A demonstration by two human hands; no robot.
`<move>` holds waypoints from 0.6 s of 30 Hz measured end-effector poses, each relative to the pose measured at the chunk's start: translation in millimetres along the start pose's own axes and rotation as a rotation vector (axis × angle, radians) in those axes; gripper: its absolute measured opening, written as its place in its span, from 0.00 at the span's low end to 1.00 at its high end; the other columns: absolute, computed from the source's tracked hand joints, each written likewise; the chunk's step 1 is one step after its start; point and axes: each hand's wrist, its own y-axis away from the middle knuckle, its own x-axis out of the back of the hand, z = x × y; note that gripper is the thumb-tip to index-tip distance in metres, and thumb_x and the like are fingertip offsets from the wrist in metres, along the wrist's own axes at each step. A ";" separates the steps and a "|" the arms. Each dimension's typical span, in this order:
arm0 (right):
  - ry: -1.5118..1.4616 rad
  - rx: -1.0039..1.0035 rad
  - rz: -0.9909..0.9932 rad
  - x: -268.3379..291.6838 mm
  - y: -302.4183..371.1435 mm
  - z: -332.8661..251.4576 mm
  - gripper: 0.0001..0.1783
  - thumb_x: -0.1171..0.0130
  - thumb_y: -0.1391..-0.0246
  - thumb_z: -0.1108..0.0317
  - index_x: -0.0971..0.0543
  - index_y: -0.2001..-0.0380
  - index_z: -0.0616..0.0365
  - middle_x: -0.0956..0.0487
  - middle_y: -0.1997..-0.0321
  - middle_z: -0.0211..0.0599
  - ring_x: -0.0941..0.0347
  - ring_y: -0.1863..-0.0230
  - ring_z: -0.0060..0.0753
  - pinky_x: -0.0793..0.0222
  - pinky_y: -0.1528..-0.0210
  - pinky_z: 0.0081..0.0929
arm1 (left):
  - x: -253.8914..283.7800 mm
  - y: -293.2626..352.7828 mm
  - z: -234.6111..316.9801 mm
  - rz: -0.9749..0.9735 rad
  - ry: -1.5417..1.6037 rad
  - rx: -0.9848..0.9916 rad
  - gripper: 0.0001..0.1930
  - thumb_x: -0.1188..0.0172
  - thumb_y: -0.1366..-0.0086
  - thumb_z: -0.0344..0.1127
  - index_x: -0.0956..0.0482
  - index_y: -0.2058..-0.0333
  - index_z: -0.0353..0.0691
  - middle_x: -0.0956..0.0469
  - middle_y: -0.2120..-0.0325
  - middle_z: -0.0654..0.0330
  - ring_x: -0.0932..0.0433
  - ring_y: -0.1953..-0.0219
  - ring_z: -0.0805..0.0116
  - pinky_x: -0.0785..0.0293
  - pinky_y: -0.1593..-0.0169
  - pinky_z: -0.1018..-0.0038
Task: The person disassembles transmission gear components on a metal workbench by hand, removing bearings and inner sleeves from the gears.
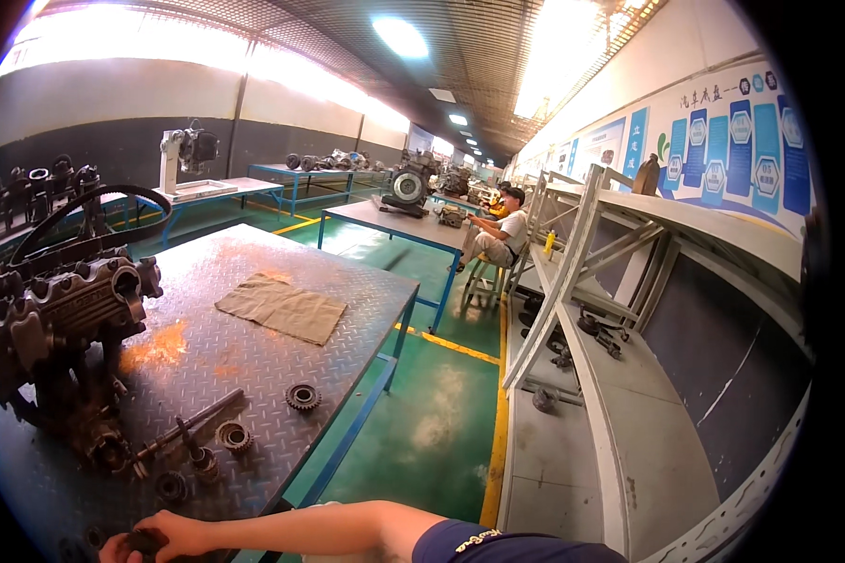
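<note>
My right hand reaches in from the lower right, its fingers closed around a small dark metal part at the table's near left edge. The picture's rim cuts that part off, so its kind stays unclear. Skin shows just left of it; whether that is my left hand, I cannot tell. Close by on the steel table lie a dark ring, a gear on a short shaft, a toothed gear and a long shaft. Another gear lies farther right.
A greasy engine block with a belt stands at the left. A brown cloth lies on the table. Along the right runs a grey rack with metal parts. Beyond, a person sits on a stool beside another table.
</note>
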 end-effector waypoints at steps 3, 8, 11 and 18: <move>-0.118 -0.202 -0.067 2.1 -2.5 -6.6 0.32 0.29 0.63 0.72 0.27 0.51 0.67 0.24 0.64 0.45 0.27 0.65 0.34 0.32 0.61 0.28 | 0.0 2.0 10.2 -0.005 0.018 0.022 0.20 0.40 0.36 0.30 0.29 0.46 0.30 0.23 0.54 0.54 0.24 0.53 0.65 0.30 0.48 0.73; 0.197 -0.061 -0.001 7.1 4.5 -4.7 0.36 0.30 0.64 0.72 0.30 0.47 0.64 0.24 0.60 0.47 0.30 0.58 0.43 0.34 0.53 0.35 | -13.6 6.1 29.2 0.015 -0.053 -0.031 0.20 0.39 0.37 0.30 0.27 0.47 0.31 0.22 0.55 0.53 0.24 0.53 0.64 0.30 0.48 0.72; 0.224 -0.060 -0.019 8.2 3.7 -1.5 0.37 0.30 0.65 0.72 0.30 0.46 0.62 0.25 0.56 0.50 0.32 0.54 0.50 0.36 0.50 0.38 | -19.1 7.3 37.6 0.050 -0.185 -0.060 0.20 0.38 0.39 0.29 0.27 0.48 0.32 0.22 0.55 0.52 0.24 0.53 0.62 0.30 0.48 0.70; 0.282 0.039 -0.051 12.6 1.5 -15.3 0.32 0.29 0.67 0.73 0.27 0.54 0.67 0.23 0.63 0.51 0.25 0.62 0.50 0.31 0.60 0.37 | -15.1 8.3 34.4 0.076 -0.494 -0.090 0.21 0.38 0.42 0.30 0.26 0.49 0.34 0.24 0.54 0.48 0.26 0.50 0.54 0.32 0.46 0.65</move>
